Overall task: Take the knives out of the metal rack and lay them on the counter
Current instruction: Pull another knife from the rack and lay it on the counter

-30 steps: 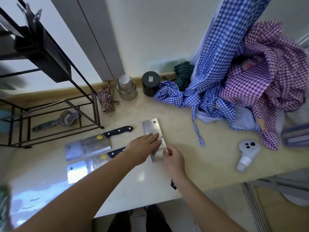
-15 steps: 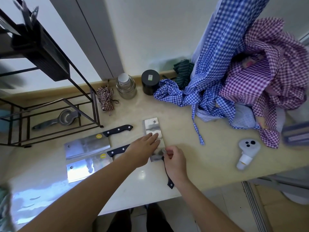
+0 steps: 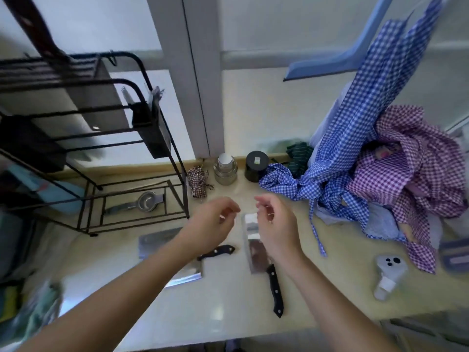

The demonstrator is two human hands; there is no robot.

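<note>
Three cleavers with black handles lie on the beige counter (image 3: 342, 288). One cleaver (image 3: 256, 255) points away from me, its handle toward the front edge. Two more cleavers (image 3: 154, 242) lie side by side to its left, partly hidden under my left forearm. My left hand (image 3: 210, 224) and my right hand (image 3: 276, 224) hover just above the blades, fingers loosely curled, holding nothing. The black metal rack (image 3: 132, 158) stands at the left; a dark knife handle (image 3: 33, 29) sticks up from its top.
A metal squeezer (image 3: 142, 203) lies inside the rack's base. A glass jar (image 3: 225, 168), a black jar (image 3: 256, 165) and a small checked pouch (image 3: 198, 181) stand by the wall. Blue and purple checked cloths (image 3: 368, 174) pile at the right. A white controller (image 3: 389, 273) lies near the front right.
Both hands have let go of the third cleaver and lifted off it. The view has tilted up, so the rack's upper part now shows.
</note>
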